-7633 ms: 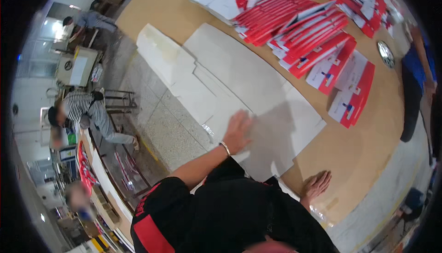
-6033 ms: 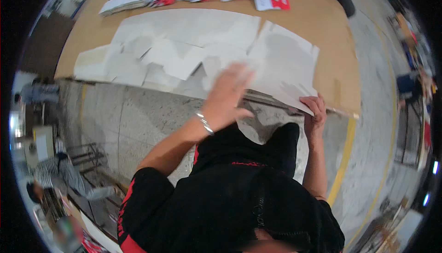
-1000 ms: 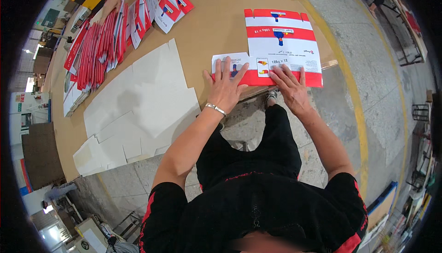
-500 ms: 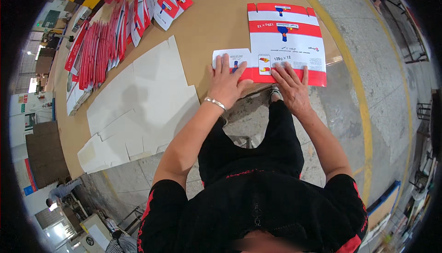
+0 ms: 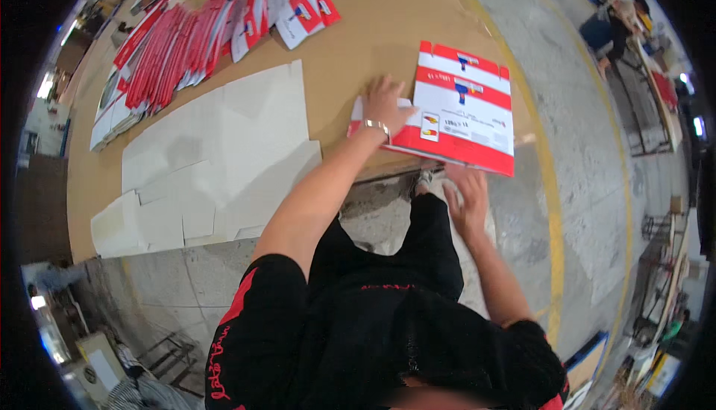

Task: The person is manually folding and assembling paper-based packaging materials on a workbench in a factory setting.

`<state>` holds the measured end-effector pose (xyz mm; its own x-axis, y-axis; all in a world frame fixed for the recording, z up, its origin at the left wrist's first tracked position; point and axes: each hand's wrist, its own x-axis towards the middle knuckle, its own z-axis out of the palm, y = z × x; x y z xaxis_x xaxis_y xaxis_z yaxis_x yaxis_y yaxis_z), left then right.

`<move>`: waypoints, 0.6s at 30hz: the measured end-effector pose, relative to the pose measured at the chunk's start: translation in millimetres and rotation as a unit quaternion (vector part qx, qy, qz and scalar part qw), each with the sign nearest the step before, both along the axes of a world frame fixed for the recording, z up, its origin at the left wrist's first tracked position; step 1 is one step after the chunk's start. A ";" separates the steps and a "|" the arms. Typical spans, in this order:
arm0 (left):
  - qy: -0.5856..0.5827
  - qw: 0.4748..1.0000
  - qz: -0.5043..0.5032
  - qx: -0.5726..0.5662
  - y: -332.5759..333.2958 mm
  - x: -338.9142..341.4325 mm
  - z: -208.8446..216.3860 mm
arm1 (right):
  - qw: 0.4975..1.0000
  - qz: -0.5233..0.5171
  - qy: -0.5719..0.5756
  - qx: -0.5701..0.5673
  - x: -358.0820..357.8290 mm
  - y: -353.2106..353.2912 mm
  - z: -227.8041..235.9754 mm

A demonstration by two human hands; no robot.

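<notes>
A flat carton blank (image 5: pixel 481 119), printed red and white with small blue pictures, lies at the near right edge of the table, partly overhanging it. Resting on its left flap is my left hand (image 5: pixel 384 104), fingers stretched out and thumb apart. My right hand (image 5: pixel 468 197) is below the carton's near edge, off the printed face. Its thumb stands away from the fingers, and the fingertips are blurred close to that edge; I see nothing held in it.
Plain white-grey cardboard sheets (image 5: pixel 216 156) cover the left of the brown table (image 5: pixel 358 29). Behind them leans a row of folded red and white cartons (image 5: pixel 175 52). A yellow floor line (image 5: pixel 548 208) runs along the right. Another person (image 5: pixel 608 29) is at the far right.
My right hand has come off the carton's face and moved down below its near edge. My left hand has slid further onto the left flap. The view has shifted, and the carton sits more tilted.
</notes>
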<state>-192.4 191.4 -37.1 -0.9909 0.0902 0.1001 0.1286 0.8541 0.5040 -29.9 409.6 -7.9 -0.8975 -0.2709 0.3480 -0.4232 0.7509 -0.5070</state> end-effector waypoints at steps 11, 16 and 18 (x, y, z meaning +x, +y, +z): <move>0.047 0.941 -0.087 0.324 10.1 172.9 47.6 | 0.848 -0.156 -0.318 -0.395 -83.2 52.8 5.1; -0.317 0.866 -0.127 0.366 -14.4 257.1 -29.0 | 0.911 -0.028 -0.338 -0.234 -256.5 129.8 35.2; -0.379 0.867 -0.128 0.296 -14.6 260.0 -57.5 | 0.916 0.006 -0.373 -0.146 -323.5 92.5 43.6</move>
<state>67.6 176.8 -94.5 -0.7471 0.4720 -0.4680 -0.2844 0.4094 0.8669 -353.4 502.1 35.7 -0.9126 -0.2750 -0.3024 0.1160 0.5353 -0.8367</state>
